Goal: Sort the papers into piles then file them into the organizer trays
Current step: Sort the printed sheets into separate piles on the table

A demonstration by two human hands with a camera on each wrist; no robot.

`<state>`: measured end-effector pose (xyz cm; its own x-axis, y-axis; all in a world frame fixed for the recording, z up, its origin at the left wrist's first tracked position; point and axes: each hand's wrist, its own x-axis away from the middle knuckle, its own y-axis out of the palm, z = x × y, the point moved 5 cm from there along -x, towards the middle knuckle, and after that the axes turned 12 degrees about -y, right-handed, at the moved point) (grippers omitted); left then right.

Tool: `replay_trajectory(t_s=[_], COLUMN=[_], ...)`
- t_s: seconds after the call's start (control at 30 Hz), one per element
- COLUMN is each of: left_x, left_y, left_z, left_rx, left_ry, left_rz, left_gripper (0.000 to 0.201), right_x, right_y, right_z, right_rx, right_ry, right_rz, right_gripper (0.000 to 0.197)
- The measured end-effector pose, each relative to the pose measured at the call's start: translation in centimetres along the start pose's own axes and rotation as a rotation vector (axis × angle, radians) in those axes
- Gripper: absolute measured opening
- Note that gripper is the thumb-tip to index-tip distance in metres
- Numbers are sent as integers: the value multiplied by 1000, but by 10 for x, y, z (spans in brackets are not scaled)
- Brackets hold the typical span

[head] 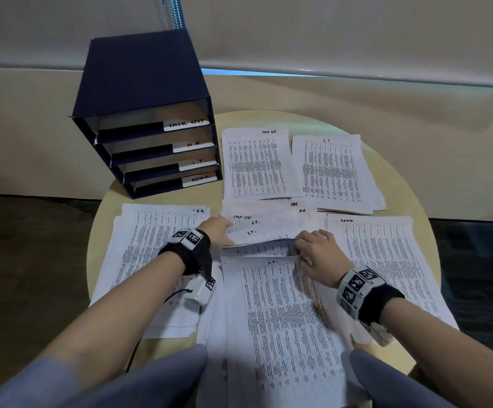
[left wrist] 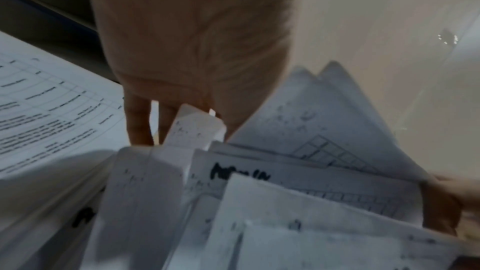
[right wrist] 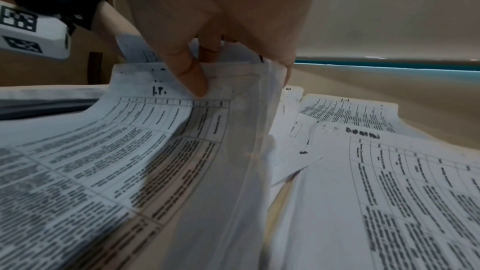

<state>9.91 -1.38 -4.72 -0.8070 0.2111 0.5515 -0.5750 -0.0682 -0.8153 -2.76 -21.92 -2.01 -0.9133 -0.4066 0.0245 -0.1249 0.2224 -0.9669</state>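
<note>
The dark blue organizer (head: 142, 83) stands at the table's back left, its four trays labelled TASK LIST, H.R., I.T. and ADMIN. An unsorted stack (head: 280, 313) lies in front of me with an I.T. sheet (right wrist: 145, 130) on top. My left hand (head: 220, 231) grips the left edge of several fanned, lifted sheets (head: 262, 228) at the stack's far end. My right hand (head: 304, 245) pinches the top edge of the I.T. sheet, thumb (right wrist: 194, 77) on its face. Sorted piles: Task List (head: 257, 163), I.T. (head: 333, 172), H.R. (head: 151, 245), Admin (head: 386, 260).
The round, pale wood table (head: 104, 219) is nearly covered with paper. A beige wall and a window sill run behind it. Dark floor lies on both sides. My grey-clad knees (head: 162, 378) are at the table's near edge.
</note>
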Motion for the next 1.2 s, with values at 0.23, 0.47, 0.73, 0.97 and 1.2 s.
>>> replay_trajectory(t_s=[0.23, 0.47, 0.73, 0.97, 1.2], left_x=[46, 61, 83, 110, 91], left_y=[-4, -15, -122, -199, -203], left_z=[30, 29, 10, -33, -58], left_rx=[-183, -12, 401, 740, 965], left_ry=[412, 428, 313, 293, 266], left_rz=[148, 224, 571, 898, 737], left_gripper=[20, 15, 6, 11, 16], right_x=[14, 20, 7, 16, 37], right_y=[0, 0, -2, -19, -50], right_z=[-6, -7, -2, 11, 20], right_rx=[35, 25, -104, -355, -596], right_ry=[-58, -36, 88, 233, 359], right_rz=[76, 161, 103, 154, 286], right_gripper=[7, 15, 5, 19, 15])
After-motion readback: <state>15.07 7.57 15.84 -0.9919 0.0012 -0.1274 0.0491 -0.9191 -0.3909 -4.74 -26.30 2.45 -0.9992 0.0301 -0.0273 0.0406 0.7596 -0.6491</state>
